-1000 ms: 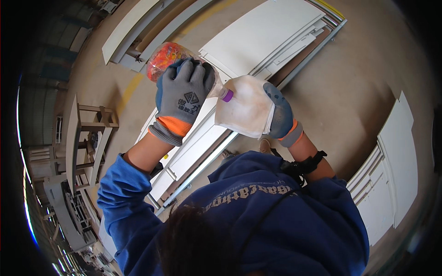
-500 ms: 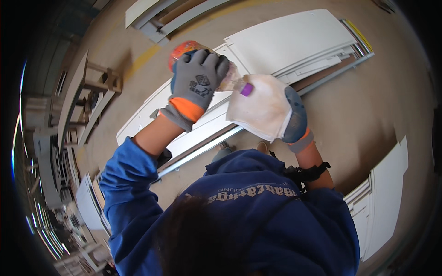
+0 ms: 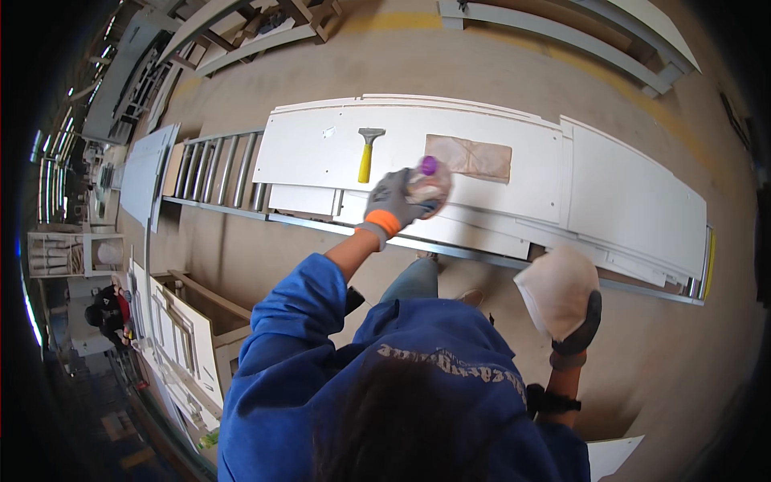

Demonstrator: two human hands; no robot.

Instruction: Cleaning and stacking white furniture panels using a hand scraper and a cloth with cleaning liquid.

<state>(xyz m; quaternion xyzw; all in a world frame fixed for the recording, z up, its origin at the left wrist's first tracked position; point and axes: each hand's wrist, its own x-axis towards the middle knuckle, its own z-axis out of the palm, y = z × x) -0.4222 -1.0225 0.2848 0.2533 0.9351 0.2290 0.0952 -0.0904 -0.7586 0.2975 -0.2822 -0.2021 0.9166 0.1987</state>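
Note:
My left hand [image 3: 392, 202], in a grey glove with an orange cuff, grips a clear plastic bottle [image 3: 438, 191] with a purple cap [image 3: 429, 165]. It is above the near edge of the white panels [image 3: 321, 157]; motion blurs the bottle. Off to the right, past the panels' near edge, my right hand [image 3: 582, 329], gloved too, holds a pale folded cloth [image 3: 554, 293]. Bottle and cloth are well apart. A yellow-handled scraper [image 3: 365, 164] lies on the panels beyond my left hand. To its right lies a flat brownish folded cloth or pad [image 3: 486, 161].
The panels rest on a roller conveyor [image 3: 213, 170] whose bare rollers show at the left. More white panels [image 3: 189, 345] lean at the lower left, near another person [image 3: 108, 309]. Grey-framed racks [image 3: 562, 32] stand across the floor beyond a yellow line.
My view has turned, bringing the scraper and brownish pad into sight. The bottle, earlier tipped with its cap against the pale cloth, is now away from it. My right hand has drawn back rightward.

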